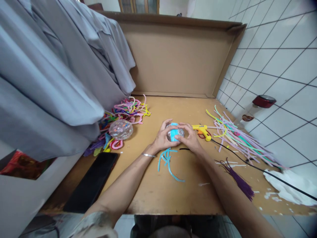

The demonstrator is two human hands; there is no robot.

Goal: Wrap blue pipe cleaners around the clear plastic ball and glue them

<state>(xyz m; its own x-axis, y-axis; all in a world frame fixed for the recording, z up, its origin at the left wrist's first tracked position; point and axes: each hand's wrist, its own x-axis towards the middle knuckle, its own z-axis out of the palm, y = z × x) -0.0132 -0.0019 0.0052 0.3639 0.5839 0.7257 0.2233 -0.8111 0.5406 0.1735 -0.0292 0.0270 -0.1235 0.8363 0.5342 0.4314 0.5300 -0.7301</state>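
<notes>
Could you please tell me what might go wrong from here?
The glue gun lies close to the right hand; if hot, it might cause a burn. The phone lies near the front edge of the table and could fall. The cord runs near the pipe cleaners and might snag them.

White tiles with dark grout line the wall (279, 66) at right as a raised cardboard panel (175, 59) backs a tan worktop (146, 191); gray cloth (61, 72) drapes the left, wood-framed panes (140, 6) stand beyond, and pale floor tiles (125, 226) show below.
</notes>
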